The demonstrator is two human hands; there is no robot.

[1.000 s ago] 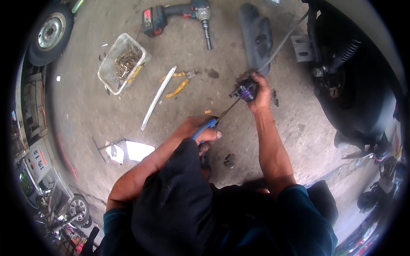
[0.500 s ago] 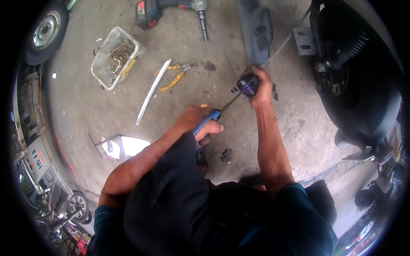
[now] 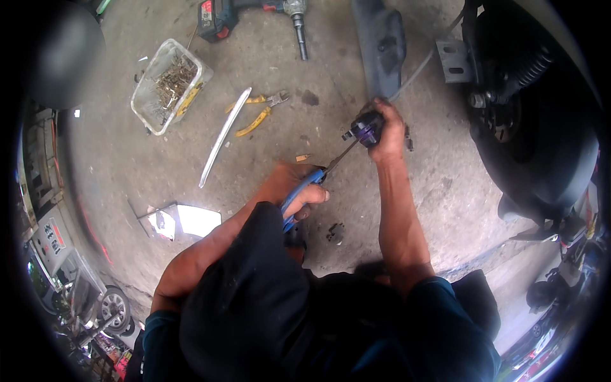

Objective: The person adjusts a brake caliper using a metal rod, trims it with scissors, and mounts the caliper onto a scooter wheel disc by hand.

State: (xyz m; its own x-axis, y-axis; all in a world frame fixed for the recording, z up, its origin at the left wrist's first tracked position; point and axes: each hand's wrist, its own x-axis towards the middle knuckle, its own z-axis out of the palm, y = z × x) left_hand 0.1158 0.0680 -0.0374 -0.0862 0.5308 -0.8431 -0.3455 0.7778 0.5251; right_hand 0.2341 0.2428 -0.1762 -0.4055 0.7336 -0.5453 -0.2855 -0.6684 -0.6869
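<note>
At the upper left, a dark, rounded blur (image 3: pixel 65 58) is too soft to identify. Right of it, a whitish plastic tub (image 3: pixel 141 109) holds a tangle of small metal pieces, individually hard to make out. Below, a flat panel (image 3: pixel 198 219) is washed out by glare. A pale strip (image 3: pixel 224 141) crosses one handle of the yellow-handled pliers (image 3: pixel 253 122), hiding part of it. The cordless impact wrench (image 3: pixel 298 28) is cut off by the top edge.

The left hand (image 3: pixel 307 198) is closed around blue-handled long-nose pliers (image 3: pixel 301 186), covering much of the grips. Their slim nose reaches the black-and-purple part (image 3: pixel 367 132); whether it pinches anything there cannot be told. The right hand (image 3: pixel 391 135) grasps that part from its right side, concealing some of it, in front of a dark plastic panel (image 3: pixel 384 54) cropped at the top. Farther right, shadow obscures much of the wheel (image 3: pixel 541 140).
</note>
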